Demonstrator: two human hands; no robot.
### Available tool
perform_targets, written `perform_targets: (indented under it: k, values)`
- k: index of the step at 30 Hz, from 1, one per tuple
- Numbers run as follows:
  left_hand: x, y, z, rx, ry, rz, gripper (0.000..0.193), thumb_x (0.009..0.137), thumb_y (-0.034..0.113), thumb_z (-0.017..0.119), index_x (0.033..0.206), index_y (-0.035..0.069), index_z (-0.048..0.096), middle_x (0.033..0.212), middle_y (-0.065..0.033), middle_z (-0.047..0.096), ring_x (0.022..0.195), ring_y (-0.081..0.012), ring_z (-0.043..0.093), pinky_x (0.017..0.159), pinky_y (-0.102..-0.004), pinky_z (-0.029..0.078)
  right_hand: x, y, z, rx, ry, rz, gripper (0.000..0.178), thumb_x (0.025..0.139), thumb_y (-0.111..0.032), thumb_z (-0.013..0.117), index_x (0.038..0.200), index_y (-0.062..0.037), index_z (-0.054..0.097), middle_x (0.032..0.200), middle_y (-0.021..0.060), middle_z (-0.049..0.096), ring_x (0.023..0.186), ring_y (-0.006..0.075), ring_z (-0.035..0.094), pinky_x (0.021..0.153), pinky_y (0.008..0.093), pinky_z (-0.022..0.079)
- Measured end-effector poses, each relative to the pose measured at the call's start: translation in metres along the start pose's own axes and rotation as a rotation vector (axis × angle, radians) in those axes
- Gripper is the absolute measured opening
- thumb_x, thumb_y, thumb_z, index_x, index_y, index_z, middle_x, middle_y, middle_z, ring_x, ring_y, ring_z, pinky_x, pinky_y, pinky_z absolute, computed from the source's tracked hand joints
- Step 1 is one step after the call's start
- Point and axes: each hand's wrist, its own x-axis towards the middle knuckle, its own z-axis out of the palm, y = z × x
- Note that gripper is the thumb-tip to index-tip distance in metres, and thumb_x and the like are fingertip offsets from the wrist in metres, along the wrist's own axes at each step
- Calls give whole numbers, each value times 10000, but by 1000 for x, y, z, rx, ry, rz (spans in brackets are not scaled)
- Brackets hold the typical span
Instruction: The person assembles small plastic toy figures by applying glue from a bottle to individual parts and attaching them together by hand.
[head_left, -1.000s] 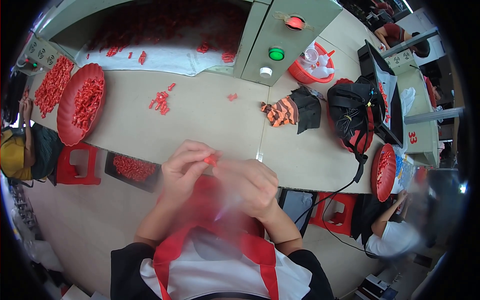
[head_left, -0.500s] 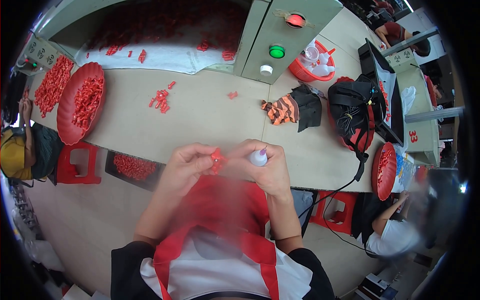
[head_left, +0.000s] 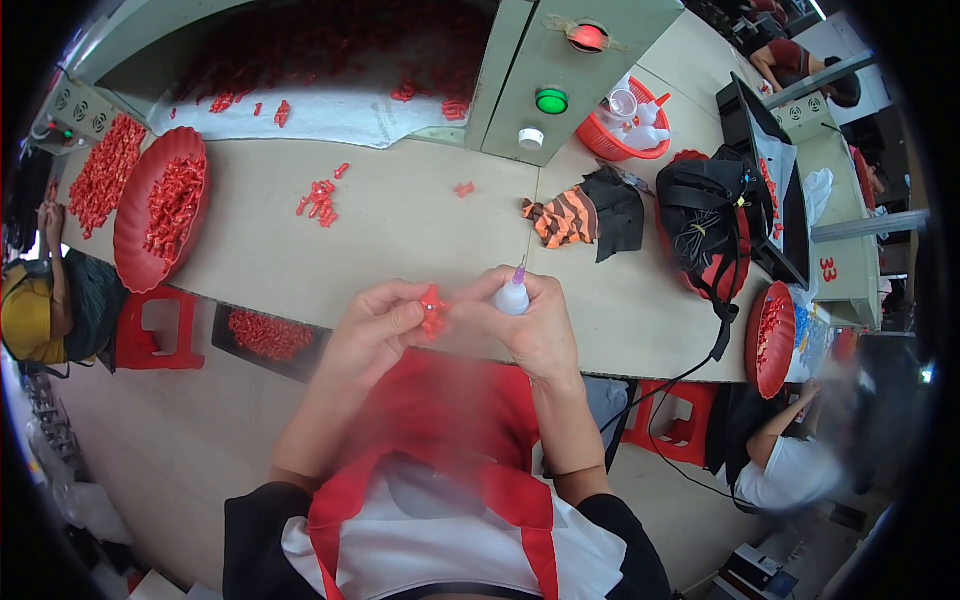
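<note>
Pinched between the thumb and fingers of my left hand is a small red plastic piece with knobby ends and a tiny pale spot on its face. Just to its right, my right hand is wrapped round a small white squeeze bottle. The bottle's purple needle tip points away from me, toward the far side of the table. My right fingertips reach close to the red piece; blur hides whether they touch it. Both hands are above the table's near edge.
A few red pieces lie on the table. At left stands a red bowl of such pieces beside a heap. A grey-green machine rises at the back. Rightward are a striped cloth, a red basket and a black bag.
The squeeze bottle has tilted in my right hand, so its needle now points to the far side and shows more. The red piece has turned slightly in my left fingers.
</note>
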Motion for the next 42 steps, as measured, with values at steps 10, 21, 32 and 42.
perform_targets:
  k: [10,21,32,42]
  values:
    - [5,0,-6,-256,-52,-124,277,904,113,493,1110,-70,524,983,-122,615,870,-207,633,729,-236,542,10,-5,4,-48,-18,-28,110,748,-32,684,825,31,636,687,47,614,609,76,543,549,215,448]
    - [6,-5,-12,-547,-123,-183,321,905,114,489,1162,-79,476,1038,-143,584,907,-250,617,755,-236,556,19,-5,2,70,-57,52,109,688,3,694,786,-5,648,734,40,636,664,90,574,627,230,438]
    - [10,-14,-15,-806,-269,-280,388,899,224,511,1200,-14,453,1068,-130,500,909,-222,546,782,-267,548,20,-3,4,215,-116,31,109,682,38,682,741,-22,613,736,15,594,681,101,588,643,234,444]
    - [6,-17,-10,-824,-327,-229,406,931,221,449,1275,14,387,1210,-176,489,1060,-311,551,802,-328,546,18,3,0,208,-70,-72,274,704,20,674,941,-48,554,847,-8,542,767,75,551,680,231,441]
